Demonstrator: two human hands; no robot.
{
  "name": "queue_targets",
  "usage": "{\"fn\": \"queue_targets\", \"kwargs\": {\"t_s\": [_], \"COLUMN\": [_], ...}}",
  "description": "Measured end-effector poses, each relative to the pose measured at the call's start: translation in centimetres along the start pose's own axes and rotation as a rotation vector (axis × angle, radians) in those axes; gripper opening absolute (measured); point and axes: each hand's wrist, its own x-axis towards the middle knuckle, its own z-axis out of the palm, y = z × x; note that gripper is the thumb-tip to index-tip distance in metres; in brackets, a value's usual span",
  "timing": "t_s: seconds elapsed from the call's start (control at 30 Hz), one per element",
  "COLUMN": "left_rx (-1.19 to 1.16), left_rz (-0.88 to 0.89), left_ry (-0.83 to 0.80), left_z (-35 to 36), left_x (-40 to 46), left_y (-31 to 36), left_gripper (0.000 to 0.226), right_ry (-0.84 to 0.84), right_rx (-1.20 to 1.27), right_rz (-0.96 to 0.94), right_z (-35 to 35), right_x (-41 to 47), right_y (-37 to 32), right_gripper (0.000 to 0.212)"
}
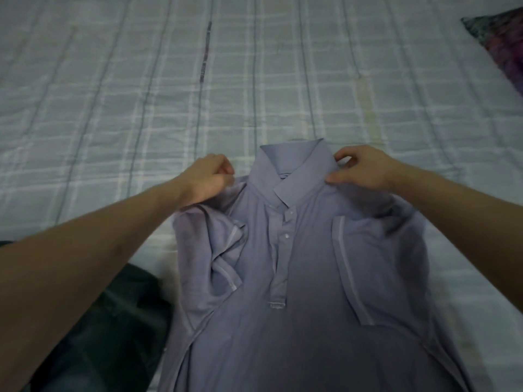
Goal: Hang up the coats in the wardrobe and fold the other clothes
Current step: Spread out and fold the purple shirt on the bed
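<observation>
a: the left hand (208,176) has its fingers curled in on the shoulder seam of the polo shirt (305,267), pinching the cloth there. the right hand (365,169) pinches the other shoulder right beside the collar (294,168), thumb and forefinger closed on the fabric.

b: so both hold the shirt. where does it sit?

a: it hangs or lies down from the two grips toward the person, front side up, buttons showing, over the checked bedspread (141,80). i cannot tell whether the lower part rests flat or is lifted a little.

b: and the sleeves?

a: below the left grip the sleeve is bunched and turned in over the chest. below the right grip the other sleeve is folded in too, lying flatter.

b: how far along would you say?

a: early on this piece, i think. the sleeves look brought in, but the body is not yet folded up; the full length runs out of view at the bottom. no finished stack shows anywhere.

b: anything else waiting?

a: a dark garment (113,321) lies below and outside the left grip, partly under the forearm, unfolded as far as i can see. far beyond the right grip, at the edge, sits a dark patterned cushion (501,43). no wardrobe or coats in view, so that half i cannot judge.
</observation>
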Motion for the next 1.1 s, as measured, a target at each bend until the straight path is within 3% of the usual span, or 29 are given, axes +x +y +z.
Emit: {"fn": "queue_targets", "kwargs": {"t_s": [0.03,0.13,0.17,0.27,0.3,0.37,0.43,0.5,0.57,0.63,0.7,0.73,0.8,0.87,0.93,1.1], "left_rx": [-0.018,-0.107,-0.204,-0.389,-0.347,-0.148,0.139,0.314,0.293,0.208,0.291,0.345,0.305,0.263,0.326,0.539], "left_rz": [-0.032,-0.013,0.013,0.178,0.269,0.515,0.728,0.815,0.793,0.665,0.405,0.246,0.062,0.097,0.137,0.217], "left_ry": [-0.003,0.042,0.067,0.216,0.272,0.309,0.154,-0.114,-0.142,0.059,0.243,0.207,-0.036,-0.251,-0.384,-0.236], "left_z": [0.1,1.6,2.4,3.7,3.7,3.6,3.8,4.3,4.0,3.0,1.7,0.9,-0.5,-1.7,-2.4,-1.8], "left_x": [0.0,0.1,0.3,-0.4,-1.3,-3.5,-5.6,-7.4,-7.9,-7.1,-5.5,-4.6,-3.4,-3.1,-3.0,-3.9], "left_y": [-0.3,0.9,1.6,4.3,4.8,4.5,2.9,1.2,-0.1,-1.1,-1.9,-2.3,-2.7,-2.5,-2.0,-0.4], "left_gripper": [0.037,0.079,0.079,0.027,0.022,0.017,0.017,0.024,0.027,0.031,0.040,0.043,0.040,0.046,0.055,0.025], "right_ry": [0.022,0.135,0.177,0.292,0.295,0.230,0.115,0.026,0.012,0.095,0.162,0.116,-0.104,-0.246,-0.312,-0.217], "right_rx": [0.033,0.175,0.191,0.076,0.013,-0.106,-0.278,-0.488,-0.445,-0.306,-0.348,-0.438,-0.564,-0.574,-0.572,-0.655], "right_rz": [-0.025,-0.091,-0.148,-0.391,-0.455,-0.545,-0.593,-0.627,-0.620,-0.552,-0.433,-0.348,-0.161,-0.078,-0.045,-0.076], "right_z": [0.5,1.4,1.6,1.8,1.8,1.6,2.0,2.5,2.3,1.3,0.4,-0.1,-1.2,-2.2,-3.1,-3.0], "right_x": [0.2,0.1,-0.3,-3.2,-4.4,-6.9,-8.6,-9.4,-9.3,-8.9,-7.6,-7.0,-6.2,-5.3,-4.8,-5.6], "right_y": [-0.2,-1.1,-1.2,-0.8,-0.3,1.1,2.9,4.3,4.7,4.3,4.6,4.9,4.8,4.4,3.7,3.3], "right_gripper": [0.026,0.021,0.022,0.013,0.008,0.021,0.029,0.035,0.041,0.043,0.040,0.038,0.049,0.057,0.049,0.023]}}
